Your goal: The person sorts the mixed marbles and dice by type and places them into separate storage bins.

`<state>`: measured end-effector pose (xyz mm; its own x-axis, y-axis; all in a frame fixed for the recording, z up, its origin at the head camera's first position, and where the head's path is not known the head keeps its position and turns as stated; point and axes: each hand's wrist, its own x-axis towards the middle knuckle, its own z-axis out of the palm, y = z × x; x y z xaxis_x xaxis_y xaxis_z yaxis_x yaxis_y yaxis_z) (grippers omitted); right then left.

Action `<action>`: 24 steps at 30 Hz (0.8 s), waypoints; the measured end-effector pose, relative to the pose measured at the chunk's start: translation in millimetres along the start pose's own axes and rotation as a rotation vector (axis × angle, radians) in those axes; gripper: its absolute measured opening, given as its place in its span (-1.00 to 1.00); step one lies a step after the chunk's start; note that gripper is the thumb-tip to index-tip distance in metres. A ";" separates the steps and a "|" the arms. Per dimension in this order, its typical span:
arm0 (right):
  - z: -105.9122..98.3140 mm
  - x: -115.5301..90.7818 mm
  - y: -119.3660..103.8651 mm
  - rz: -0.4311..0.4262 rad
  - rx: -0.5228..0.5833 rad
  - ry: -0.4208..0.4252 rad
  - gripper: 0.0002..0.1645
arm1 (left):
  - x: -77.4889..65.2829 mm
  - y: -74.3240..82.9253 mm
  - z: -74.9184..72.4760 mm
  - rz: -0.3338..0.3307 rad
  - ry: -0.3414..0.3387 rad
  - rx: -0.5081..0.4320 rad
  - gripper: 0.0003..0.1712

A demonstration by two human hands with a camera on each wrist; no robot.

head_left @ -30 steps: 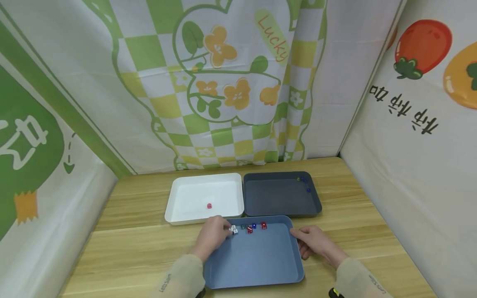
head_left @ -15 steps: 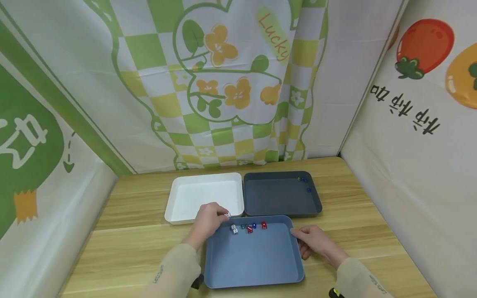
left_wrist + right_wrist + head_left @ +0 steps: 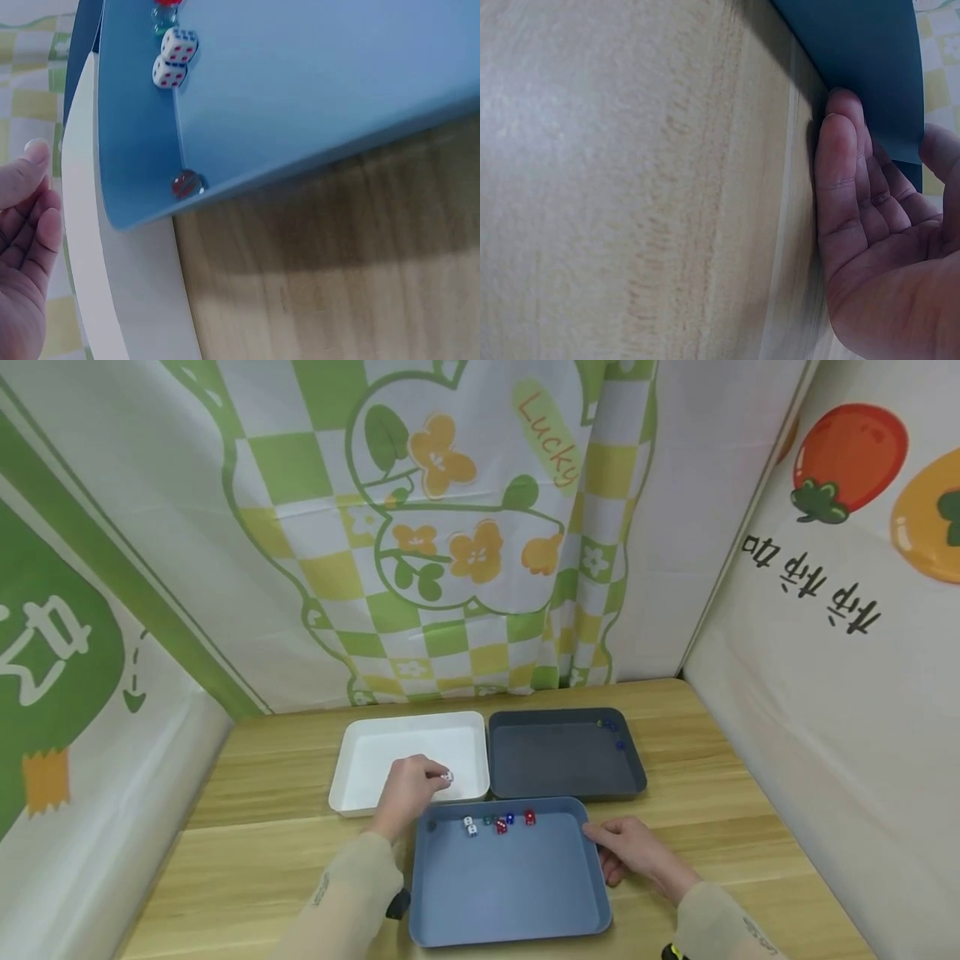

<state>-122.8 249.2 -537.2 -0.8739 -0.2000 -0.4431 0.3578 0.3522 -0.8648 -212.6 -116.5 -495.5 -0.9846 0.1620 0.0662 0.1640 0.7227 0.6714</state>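
Observation:
Over the near right part of the white tray (image 3: 360,789), my left hand (image 3: 408,787) pinches a white die (image 3: 447,776) between thumb and fingertips. In the left wrist view that hand (image 3: 26,247) shows beyond the white rim, its die out of sight. My right hand (image 3: 633,845) grips the right wall of the blue tray (image 3: 510,893), thumb at the rim and fingers along the outside, as the right wrist view shows. Along the blue tray's far side lie two white dice (image 3: 176,56), red dice (image 3: 529,817), a blue die (image 3: 510,818), green marbles (image 3: 487,820) and a dark marble (image 3: 187,184).
A dark grey tray (image 3: 555,768) stands to the right of the white one, with several small blue and yellowish marbles (image 3: 611,726) in its far right corner. All three trays rest on a wooden table (image 3: 247,843). A patterned curtain (image 3: 465,635) hangs behind.
My left hand has lifted a white die from the blue tray's far left corner and carried it forward over the white tray, covering the red die there. The right hand stays put.

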 end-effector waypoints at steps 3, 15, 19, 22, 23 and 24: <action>0.2 -0.5 -0.2 -0.001 -0.007 0.004 -0.42 | 6.1 -2.8 -0.7 -0.010 0.006 -0.003 -0.93; -0.2 1.1 0.5 0.009 0.003 0.012 -0.41 | 30.1 -14.7 1.0 -0.048 -0.001 0.027 -0.92; -0.4 0.9 0.4 0.007 0.008 0.005 -0.42 | 33.7 -18.5 3.9 -0.069 -0.017 0.052 -0.90; -0.6 1.1 0.6 0.009 0.005 0.007 -0.42 | 35.5 -22.2 6.6 -0.081 -0.019 0.058 -0.90; -0.5 1.2 0.8 0.010 0.004 0.008 -0.41 | 35.9 -23.7 7.5 -0.086 -0.019 0.061 -0.90; -0.4 1.3 0.9 0.012 0.004 0.009 -0.41 | 36.1 -25.3 8.3 -0.095 -0.020 0.060 -0.89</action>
<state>-123.8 249.6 -538.5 -0.8725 -0.1879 -0.4511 0.3694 0.3509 -0.8605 -251.8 -123.4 -516.2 -0.9945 0.1041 -0.0108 0.0742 0.7744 0.6283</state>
